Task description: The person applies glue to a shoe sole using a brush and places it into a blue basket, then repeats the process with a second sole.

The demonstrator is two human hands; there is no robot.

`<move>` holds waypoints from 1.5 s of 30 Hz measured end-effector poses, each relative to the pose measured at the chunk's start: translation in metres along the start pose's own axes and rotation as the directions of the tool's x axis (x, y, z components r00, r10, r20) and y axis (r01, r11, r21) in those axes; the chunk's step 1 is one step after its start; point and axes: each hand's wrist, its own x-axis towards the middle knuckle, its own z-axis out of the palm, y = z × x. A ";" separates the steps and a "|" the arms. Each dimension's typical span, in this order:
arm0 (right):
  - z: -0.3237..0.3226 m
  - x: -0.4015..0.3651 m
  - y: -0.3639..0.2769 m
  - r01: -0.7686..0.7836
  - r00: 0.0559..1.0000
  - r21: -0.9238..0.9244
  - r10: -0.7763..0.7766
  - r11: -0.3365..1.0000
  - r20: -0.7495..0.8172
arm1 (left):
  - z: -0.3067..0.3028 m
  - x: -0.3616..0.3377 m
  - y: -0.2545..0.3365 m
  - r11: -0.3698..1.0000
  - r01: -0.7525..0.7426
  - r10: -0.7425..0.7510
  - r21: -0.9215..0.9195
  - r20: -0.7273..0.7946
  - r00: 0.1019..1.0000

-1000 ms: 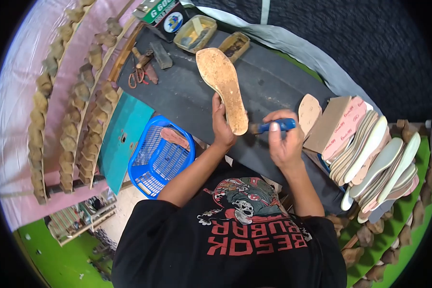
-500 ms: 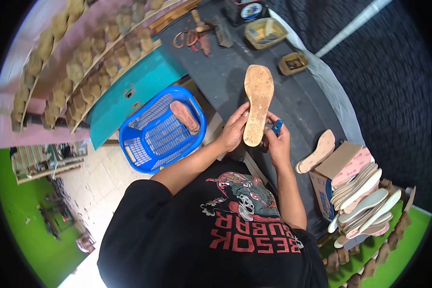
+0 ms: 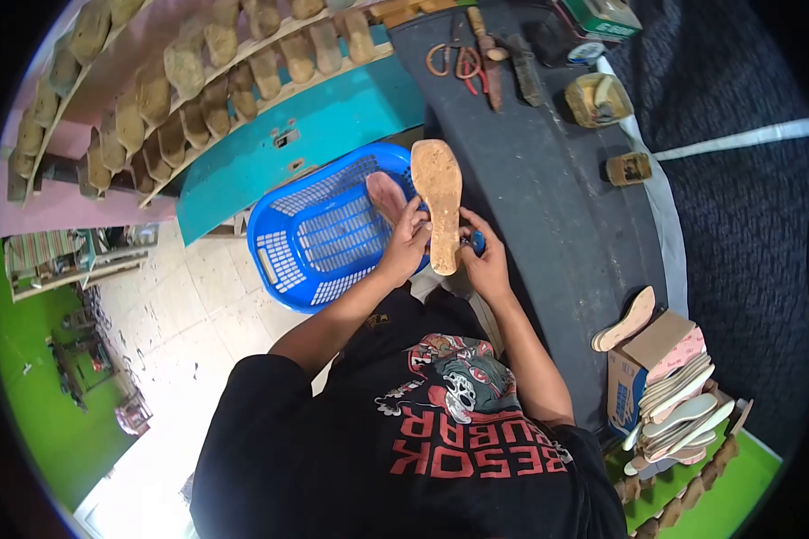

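Note:
Between my hands, over the near edge of the dark worktable, a tan shoe insole [image 3: 438, 184] is held lengthwise, wide end away from me. My left hand [image 3: 404, 247] grips its left edge around the narrow middle, fingers closed. On the other side, my right hand [image 3: 487, 268] is closed around a small blue tool [image 3: 478, 241], possibly a cutter, with its fingers by the insole's right edge. Most of the tool is hidden by my fingers. Just left of the insole, a pinkish sole-shaped piece [image 3: 386, 196] lies in the blue plastic basket [image 3: 283, 202].
Scissors [image 3: 467, 65] and other hand tools lie on the dark worktable [image 3: 548, 216]. Two small containers [image 3: 593, 101] stand along its far edge. A cardboard box [image 3: 643, 346] and piled insoles [image 3: 683, 409] are at right. Wooden shoe lasts [image 3: 189, 67] line the left shelves.
The insole and both hands have shifted left and now overlap the basket's right side. The view has turned, so table and shelves sit differently. My grip looks the same.

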 end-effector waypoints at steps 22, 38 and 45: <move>0.110 0.070 0.211 -0.470 0.769 -0.249 0.531 0.847 0.354 | -0.177 0.014 -0.190 0.905 0.401 -0.416 -0.143 -0.495 0.763; 0.133 0.145 0.250 -0.718 0.682 -0.040 0.714 0.695 0.158 | -0.261 0.088 -0.195 0.772 0.627 -0.583 -0.098 -0.500 0.640; 0.088 0.120 0.203 -0.644 0.765 0.134 0.638 0.753 0.085 | -0.208 0.062 -0.139 0.821 0.562 -0.564 -0.097 -0.283 0.776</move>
